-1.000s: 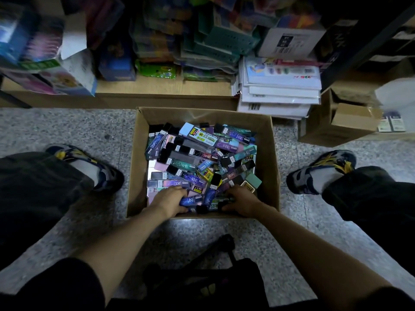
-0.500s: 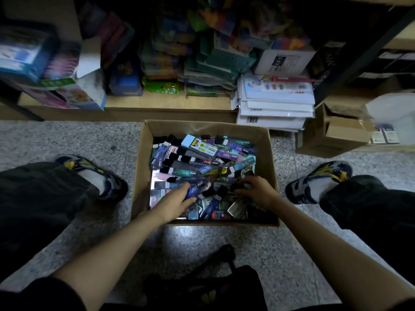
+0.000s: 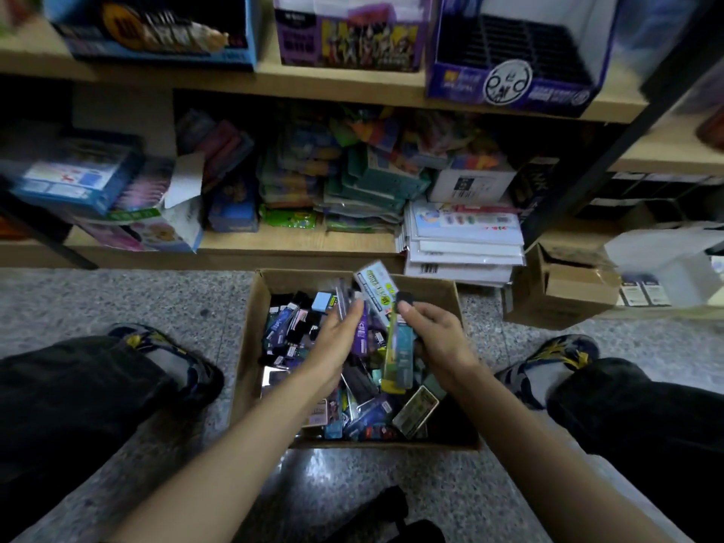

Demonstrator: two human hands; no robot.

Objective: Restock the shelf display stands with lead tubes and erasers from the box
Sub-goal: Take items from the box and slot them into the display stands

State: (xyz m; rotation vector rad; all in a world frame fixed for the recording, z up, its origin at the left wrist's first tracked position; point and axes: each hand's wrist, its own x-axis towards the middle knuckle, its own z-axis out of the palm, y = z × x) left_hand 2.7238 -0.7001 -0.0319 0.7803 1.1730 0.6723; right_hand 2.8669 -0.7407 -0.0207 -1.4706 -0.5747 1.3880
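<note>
An open cardboard box [image 3: 246,358] on the floor between my feet holds several loose lead tubes [image 3: 292,333] and small packs. Above the box my left hand [image 3: 337,340] holds a bundle of tubes, among them a purple tube [image 3: 361,331] and a pale labelled pack [image 3: 375,288] sticking up. My right hand [image 3: 438,339] pinches a teal and yellow lead tube [image 3: 399,358] by its black cap, the tube hanging downward. On the upper shelf stand display stands: a purple one with dark slots [image 3: 517,52] at right and another purple stand [image 3: 348,33] in the middle.
A low wooden shelf [image 3: 297,239] carries stacked stationery packs and a white pile of flat packs [image 3: 462,252]. A small open carton [image 3: 564,291] sits on the floor at right. My shoes [image 3: 168,354] flank the box on speckled stone floor. A dark bag [image 3: 384,511] lies near me.
Both hands have lifted out of the box holding lead tubes. The view has tilted up, bringing the upper shelf's display stands into sight.
</note>
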